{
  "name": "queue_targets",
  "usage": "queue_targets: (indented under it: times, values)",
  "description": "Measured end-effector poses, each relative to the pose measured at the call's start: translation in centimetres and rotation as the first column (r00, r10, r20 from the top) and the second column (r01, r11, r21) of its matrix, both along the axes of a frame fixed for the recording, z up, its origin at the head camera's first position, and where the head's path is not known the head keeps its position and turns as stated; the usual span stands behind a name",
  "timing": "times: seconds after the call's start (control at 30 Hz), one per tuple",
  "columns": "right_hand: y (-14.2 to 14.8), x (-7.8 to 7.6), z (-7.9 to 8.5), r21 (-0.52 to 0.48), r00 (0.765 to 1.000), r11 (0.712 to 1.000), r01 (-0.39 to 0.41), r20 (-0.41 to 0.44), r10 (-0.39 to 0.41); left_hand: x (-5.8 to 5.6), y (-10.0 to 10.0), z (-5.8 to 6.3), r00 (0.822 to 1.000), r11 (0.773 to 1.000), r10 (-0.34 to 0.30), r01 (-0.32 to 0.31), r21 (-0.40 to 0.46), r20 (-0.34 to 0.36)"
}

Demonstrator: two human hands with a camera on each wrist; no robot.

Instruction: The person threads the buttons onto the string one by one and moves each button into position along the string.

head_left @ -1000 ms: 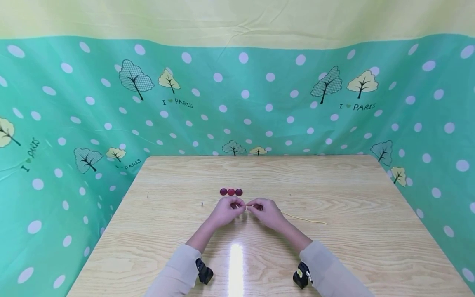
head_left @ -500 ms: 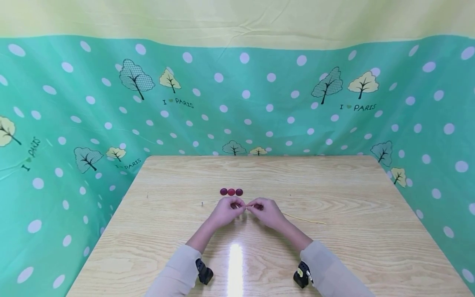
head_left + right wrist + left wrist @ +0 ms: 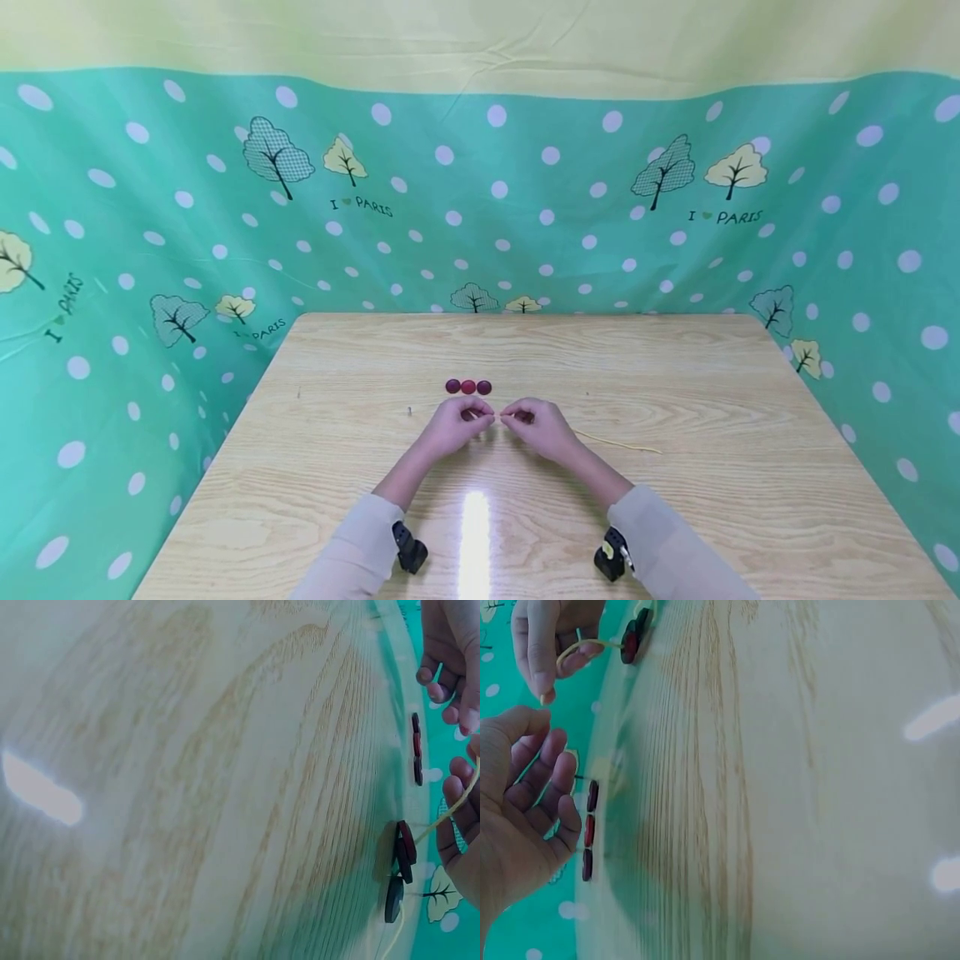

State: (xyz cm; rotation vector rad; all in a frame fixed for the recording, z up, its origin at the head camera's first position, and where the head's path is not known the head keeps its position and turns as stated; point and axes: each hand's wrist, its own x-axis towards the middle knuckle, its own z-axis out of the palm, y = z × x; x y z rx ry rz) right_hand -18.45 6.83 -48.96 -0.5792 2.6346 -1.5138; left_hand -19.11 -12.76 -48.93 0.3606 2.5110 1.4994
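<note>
My right hand [image 3: 543, 429] pinches a yellow string [image 3: 463, 801] between thumb and forefinger; its short tip sticks out towards my left hand [image 3: 452, 427]. Fingertips of both hands face each other with a small gap. On the left, thumb and forefinger meet with nothing showing between them, the other fingers loosely curled [image 3: 544, 780]. Several round flat dark and red beads [image 3: 403, 851] sit on the string close by the right hand, mostly hidden by it in the head view. The string's tail [image 3: 618, 444] lies on the table to the right.
A row of three flat round beads, dark, red [image 3: 468, 387] and dark, lies on the wooden table [image 3: 675, 517] just beyond my left hand. A tiny dark bit [image 3: 409, 411] lies left of it. A green dotted curtain [image 3: 420, 208] surrounds the table's back and sides.
My fingertips, touching around the string's end half a second ago, have drawn slightly apart; the left hand has shifted a little left. The bead row stays put.
</note>
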Motion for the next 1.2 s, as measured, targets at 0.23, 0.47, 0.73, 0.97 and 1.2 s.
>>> queue_targets:
  times: [0.23,0.47,0.73,0.97,1.2]
  values:
    - [0.1,0.0,-0.1,0.001,1.0,1.0,0.01,-0.009,-0.01,-0.4,-0.7,-0.5,0.999,0.999,0.045,-0.045,-0.016,0.028]
    - [0.2,0.0,0.0,0.004,1.0,1.0,0.015,-0.002,-0.015,-1.0,-1.6,-0.6,0.991,0.99,0.131,-0.132,-0.043,-0.029]
    - [0.2,0.1,0.1,-0.001,1.0,1.0,0.022,0.006,-0.022,-1.5,-2.5,-0.2,0.974,0.966,0.219,-0.225,-0.127,-0.059]
    - [0.3,0.2,0.3,-0.013,1.0,1.0,0.019,0.024,-0.019,-2.0,-3.1,-0.3,0.971,0.96,0.232,-0.238,-0.147,-0.056]
    - [0.4,0.1,0.0,-0.026,1.0,1.0,0.011,0.025,-0.01,-2.7,-3.5,-0.4,0.962,0.947,0.261,-0.272,-0.172,-0.085]
